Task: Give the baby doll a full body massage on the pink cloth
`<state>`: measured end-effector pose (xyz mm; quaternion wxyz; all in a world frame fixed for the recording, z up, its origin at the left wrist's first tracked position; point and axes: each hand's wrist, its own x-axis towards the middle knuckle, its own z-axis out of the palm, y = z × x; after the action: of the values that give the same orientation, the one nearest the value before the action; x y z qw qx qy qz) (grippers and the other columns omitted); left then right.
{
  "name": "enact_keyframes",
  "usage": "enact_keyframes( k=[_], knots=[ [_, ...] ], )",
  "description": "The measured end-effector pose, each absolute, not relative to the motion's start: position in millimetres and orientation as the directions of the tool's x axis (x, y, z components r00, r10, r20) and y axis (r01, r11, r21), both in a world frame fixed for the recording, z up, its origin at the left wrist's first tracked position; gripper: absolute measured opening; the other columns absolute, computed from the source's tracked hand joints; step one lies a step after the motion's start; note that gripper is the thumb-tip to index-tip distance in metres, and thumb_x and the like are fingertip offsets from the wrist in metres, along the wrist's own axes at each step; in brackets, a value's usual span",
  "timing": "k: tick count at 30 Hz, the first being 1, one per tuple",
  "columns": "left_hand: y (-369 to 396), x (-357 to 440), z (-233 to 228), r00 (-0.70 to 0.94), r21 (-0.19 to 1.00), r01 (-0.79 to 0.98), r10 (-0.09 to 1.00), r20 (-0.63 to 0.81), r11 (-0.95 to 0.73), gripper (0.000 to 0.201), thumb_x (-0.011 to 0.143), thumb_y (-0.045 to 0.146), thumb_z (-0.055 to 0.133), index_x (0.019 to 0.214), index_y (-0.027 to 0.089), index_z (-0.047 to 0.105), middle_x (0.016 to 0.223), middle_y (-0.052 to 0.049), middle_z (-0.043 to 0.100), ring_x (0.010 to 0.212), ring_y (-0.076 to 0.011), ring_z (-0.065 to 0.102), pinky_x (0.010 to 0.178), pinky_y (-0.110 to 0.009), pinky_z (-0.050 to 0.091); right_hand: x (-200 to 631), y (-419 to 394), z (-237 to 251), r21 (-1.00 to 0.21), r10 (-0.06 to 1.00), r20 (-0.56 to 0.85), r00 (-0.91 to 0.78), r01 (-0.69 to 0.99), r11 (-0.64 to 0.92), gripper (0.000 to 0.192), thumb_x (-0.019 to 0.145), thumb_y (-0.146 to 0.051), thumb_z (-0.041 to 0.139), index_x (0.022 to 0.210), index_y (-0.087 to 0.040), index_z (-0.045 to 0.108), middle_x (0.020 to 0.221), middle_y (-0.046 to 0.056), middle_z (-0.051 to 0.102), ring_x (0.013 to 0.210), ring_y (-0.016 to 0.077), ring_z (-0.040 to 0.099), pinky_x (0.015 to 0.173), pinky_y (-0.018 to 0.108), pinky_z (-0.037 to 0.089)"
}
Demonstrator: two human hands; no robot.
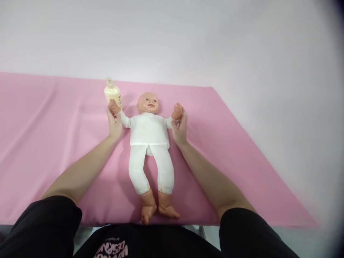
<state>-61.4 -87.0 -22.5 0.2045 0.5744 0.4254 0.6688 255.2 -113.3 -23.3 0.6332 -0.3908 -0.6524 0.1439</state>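
Hands (pixel 115 126) holding doll (pixel 149 130), shirt (pixel 161 242) reading "DESIRING", pump bottle (pixel 112 93)

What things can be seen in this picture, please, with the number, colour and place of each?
Cloth: one, pink, across the middle of the view.
Doll: one, white clothes, tan head and limbs, face up on the cloth.
Pump bottle: one, pale yellow, on the cloth, left of the doll's head in the picture.
Background: whitish, beyond the cloth; wall or floor, unclear.
Shirt: one, black with pinkish lettering, bottom edge.
Forearms: two, bare, reaching over the cloth.
Left hand: one, bare, holding the doll's wrist nearer the bottle.
Right hand: one, bare, holding the doll's other wrist.
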Motion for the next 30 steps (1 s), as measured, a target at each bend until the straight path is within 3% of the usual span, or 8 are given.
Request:
enact_keyframes(
  k=[3, 6, 9, 11, 17, 21, 26, 30],
  knots=[
    [-72, -72, -32, -0.464, 0.926, 0.019, 0.817, 0.342, -0.377, 0.062, 0.102, 0.037, 0.050, 0.156, 0.030, 0.021, 0.168, -0.011, 0.030, 0.156, -0.0221, 0.033, 0.130, -0.045, 0.027, 268, -98, -35, -0.732, 0.685, 0.681, 0.259, 0.254, 0.632, 0.068, 0.096, -0.030, 0.049, 0.159, -0.030, 0.023, 0.166, 0.010, 0.031, 0.156, 0.0227, 0.033, 0.127, 0.056, 0.032],
    [-63, -77, -39, -0.554, 0.960, -0.101, 0.816, 0.163, -0.260, 0.057, 0.101, 0.026, 0.042, 0.154, 0.027, 0.021, 0.167, -0.013, 0.032, 0.155, -0.0220, 0.036, 0.129, -0.047, 0.031, 283, -77, -59, -0.841, 0.716, 0.532, 0.452, 0.180, 0.510, 0.070, 0.091, -0.027, 0.042, 0.158, -0.029, 0.022, 0.162, 0.011, 0.036, 0.151, 0.0227, 0.041, 0.122, 0.060, 0.037],
    [-61, -77, -41, -0.576, 0.958, -0.114, 0.803, 0.151, -0.262, 0.056, 0.101, 0.022, 0.041, 0.153, 0.025, 0.023, 0.166, -0.014, 0.033, 0.155, -0.0236, 0.035, 0.128, -0.048, 0.032, 293, -64, -78, -0.917, 0.726, 0.360, 0.586, 0.079, 0.391, 0.066, 0.088, -0.027, 0.041, 0.153, -0.026, 0.032, 0.159, 0.013, 0.038, 0.148, 0.0239, 0.045, 0.122, 0.060, 0.038],
    [-63, -75, -39, -0.572, 0.950, -0.100, 0.799, 0.189, -0.296, 0.056, 0.101, 0.021, 0.042, 0.154, 0.024, 0.023, 0.167, -0.013, 0.032, 0.156, -0.0239, 0.034, 0.129, -0.047, 0.030, 293, -65, -78, -0.906, 0.715, 0.388, 0.581, 0.098, 0.412, 0.065, 0.088, -0.027, 0.043, 0.153, -0.028, 0.032, 0.161, 0.012, 0.036, 0.150, 0.0238, 0.043, 0.122, 0.060, 0.038],
    [-83, -62, -21, -0.361, 0.851, 0.123, 0.776, 0.517, -0.510, 0.063, 0.101, 0.044, 0.056, 0.156, 0.028, 0.028, 0.167, -0.012, 0.032, 0.154, -0.0239, 0.036, 0.129, -0.043, 0.029, 269, -98, -34, -0.730, 0.668, 0.684, 0.295, 0.272, 0.628, 0.069, 0.095, -0.031, 0.048, 0.159, -0.028, 0.022, 0.166, 0.011, 0.031, 0.156, 0.0232, 0.033, 0.126, 0.056, 0.033],
    [-100, -51, -13, -0.087, 0.702, 0.310, 0.716, 0.693, -0.641, 0.066, 0.100, 0.057, 0.051, 0.157, 0.027, 0.033, 0.163, -0.014, 0.039, 0.153, -0.0277, 0.038, 0.127, -0.047, 0.030, 253, -117, -20, -0.677, 0.684, 0.719, 0.125, 0.349, 0.648, 0.065, 0.099, -0.043, 0.052, 0.158, -0.028, 0.028, 0.163, 0.012, 0.038, 0.152, 0.0256, 0.039, 0.126, 0.054, 0.035],
    [-107, -43, -10, 0.304, 0.461, 0.514, 0.656, 0.691, -0.724, 0.053, 0.104, 0.048, 0.043, 0.150, 0.022, 0.049, 0.143, -0.016, 0.059, 0.135, -0.0301, 0.054, 0.119, -0.052, 0.039, 248, -121, -22, -0.562, 0.687, 0.703, -0.182, 0.450, 0.694, 0.047, 0.101, -0.039, 0.048, 0.147, -0.029, 0.050, 0.143, 0.010, 0.062, 0.134, 0.0273, 0.057, 0.120, 0.053, 0.042],
    [-106, -40, -11, 0.443, 0.359, 0.554, 0.631, 0.637, -0.751, 0.046, 0.105, 0.038, 0.040, 0.143, 0.021, 0.058, 0.135, -0.015, 0.064, 0.127, -0.0294, 0.059, 0.114, -0.052, 0.044, 247, -123, -19, -0.503, 0.666, 0.693, -0.276, 0.478, 0.721, 0.046, 0.101, -0.031, 0.044, 0.146, -0.030, 0.053, 0.142, 0.008, 0.063, 0.132, 0.0271, 0.058, 0.118, 0.054, 0.043]
  ],
)
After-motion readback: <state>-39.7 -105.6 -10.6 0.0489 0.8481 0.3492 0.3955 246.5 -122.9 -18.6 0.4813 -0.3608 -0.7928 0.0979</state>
